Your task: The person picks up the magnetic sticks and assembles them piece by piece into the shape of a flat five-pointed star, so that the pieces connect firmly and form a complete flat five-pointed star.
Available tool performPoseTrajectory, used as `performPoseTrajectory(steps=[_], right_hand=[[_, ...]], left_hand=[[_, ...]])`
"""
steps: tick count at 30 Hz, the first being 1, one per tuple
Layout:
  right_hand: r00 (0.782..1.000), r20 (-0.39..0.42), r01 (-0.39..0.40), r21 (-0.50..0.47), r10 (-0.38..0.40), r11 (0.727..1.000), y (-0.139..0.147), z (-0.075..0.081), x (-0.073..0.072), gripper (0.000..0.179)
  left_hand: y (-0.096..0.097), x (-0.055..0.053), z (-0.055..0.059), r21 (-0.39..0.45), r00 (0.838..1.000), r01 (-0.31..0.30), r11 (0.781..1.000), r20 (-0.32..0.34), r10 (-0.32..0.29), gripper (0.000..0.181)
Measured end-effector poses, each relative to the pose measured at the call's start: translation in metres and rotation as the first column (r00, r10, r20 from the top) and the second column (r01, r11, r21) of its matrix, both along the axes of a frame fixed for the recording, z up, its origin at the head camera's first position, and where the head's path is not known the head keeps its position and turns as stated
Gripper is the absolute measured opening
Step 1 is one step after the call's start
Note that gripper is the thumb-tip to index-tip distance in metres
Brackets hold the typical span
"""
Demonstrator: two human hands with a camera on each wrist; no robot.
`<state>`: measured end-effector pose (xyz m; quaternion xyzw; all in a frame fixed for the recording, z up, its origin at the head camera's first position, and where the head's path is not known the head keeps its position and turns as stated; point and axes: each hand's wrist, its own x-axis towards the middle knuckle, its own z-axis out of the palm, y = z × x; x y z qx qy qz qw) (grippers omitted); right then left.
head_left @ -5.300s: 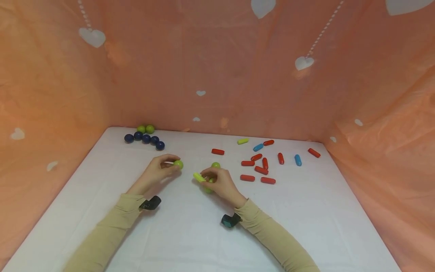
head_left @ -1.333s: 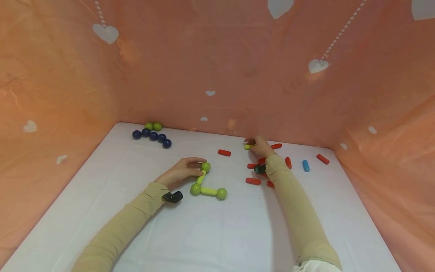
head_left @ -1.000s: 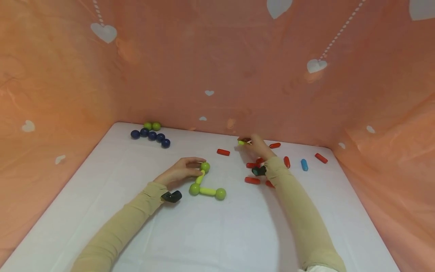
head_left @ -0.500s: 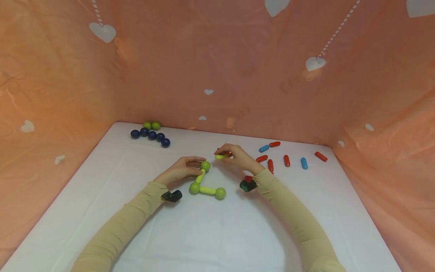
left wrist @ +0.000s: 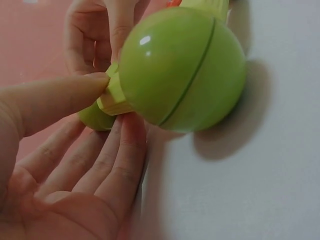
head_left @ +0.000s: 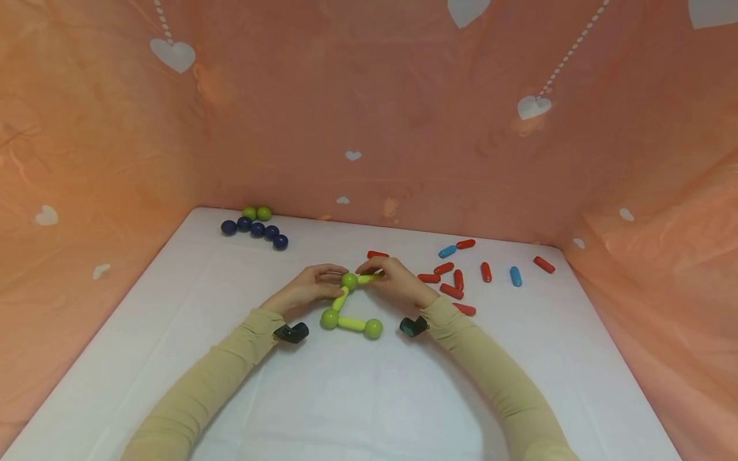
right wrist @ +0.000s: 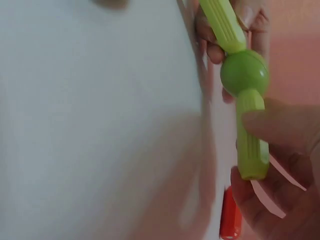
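In the head view a chain of green balls and yellow-green rods lies mid-table. Its corner ball (head_left: pixel 330 319) joins one rod (head_left: pixel 341 299) to the far green ball (head_left: pixel 349 282) and another rod (head_left: pixel 352 324) to an end ball (head_left: pixel 373 329). My left hand (head_left: pixel 302 291) holds the chain at the far ball, thumb on the rod beside it in the left wrist view. My right hand (head_left: pixel 399 283) pinches a yellow-green rod (right wrist: pixel 253 160) between thumb and fingers. That rod's end meets the far green ball (right wrist: pixel 245 74) in the right wrist view.
Several dark blue balls (head_left: pixel 257 230) and two green balls (head_left: pixel 264 214) sit at the back left. Several red rods (head_left: pixel 452 291) and two blue rods (head_left: pixel 516 276) lie scattered right; one red rod (head_left: pixel 377 254) is behind my right hand. Orange cloth (head_left: pixel 357 115) surrounds the white table (head_left: pixel 323 397).
The chain has been assembled since the oldest frame. My right hand has taken a yellow-green rod from the back right and brought it left to the far ball. My left hand lately stayed put.
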<state>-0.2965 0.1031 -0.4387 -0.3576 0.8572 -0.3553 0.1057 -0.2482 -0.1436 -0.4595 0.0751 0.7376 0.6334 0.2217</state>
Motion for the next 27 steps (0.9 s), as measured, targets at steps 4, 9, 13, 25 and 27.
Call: performPoseTrajectory(steps=[4,9,13,25,27], right_hand=[[1.0,0.003,0.018,-0.014,-0.018,1.0,-0.002,-0.001,0.001,0.028],[0.999,0.039,0.034,-0.027,-0.033,0.999,-0.002,-0.002,-0.001,0.03],[0.998,0.06,0.04,-0.053,-0.036,0.998,-0.004,-0.004,-0.003,0.031],[0.991,0.055,0.131,-0.123,-0.125,0.984,0.016,0.011,0.021,0.041],[0.991,0.093,0.11,-0.103,-0.101,0.989,0.02,0.013,0.028,0.041]], left_hand=[[0.001,-0.001,0.003,0.003,1.0,0.001,1.0,0.001,-0.001,0.056],[0.003,-0.008,0.006,-0.017,1.0,-0.003,1.0,-0.009,0.003,0.046],[0.003,-0.015,0.004,-0.03,1.0,-0.006,1.0,-0.024,0.005,0.043],[-0.008,-0.014,0.004,-0.007,0.999,-0.051,0.999,0.014,0.051,0.041],[-0.013,-0.013,0.004,-0.009,0.998,-0.063,0.998,0.022,0.063,0.041]])
